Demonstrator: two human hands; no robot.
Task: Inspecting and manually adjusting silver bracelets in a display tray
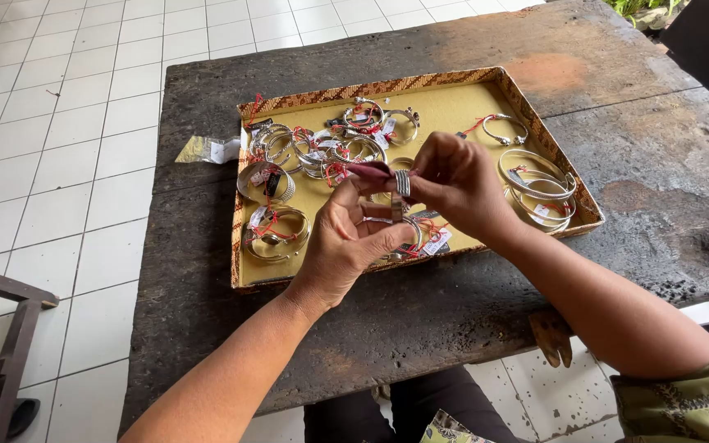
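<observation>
My left hand point(353, 238) and my right hand point(453, 184) meet over a shallow tray point(420, 82) with a patterned brown rim and a yellow floor. Together they hold a silver ring point(402, 182) and a dark red cloth point(368, 171), which sticks out to the left of the fingers. Several silver bangles point(276, 234) with red strings and white tags lie in the tray, under and around both hands. More bangles point(539, 184) lie at the tray's right end.
The tray rests on a dark, worn wooden table point(633, 156). A small clear packet point(207, 150) lies on the table left of the tray. White floor tiles point(59, 123) spread to the left, with a wooden chair frame point(6, 328) at the lower left.
</observation>
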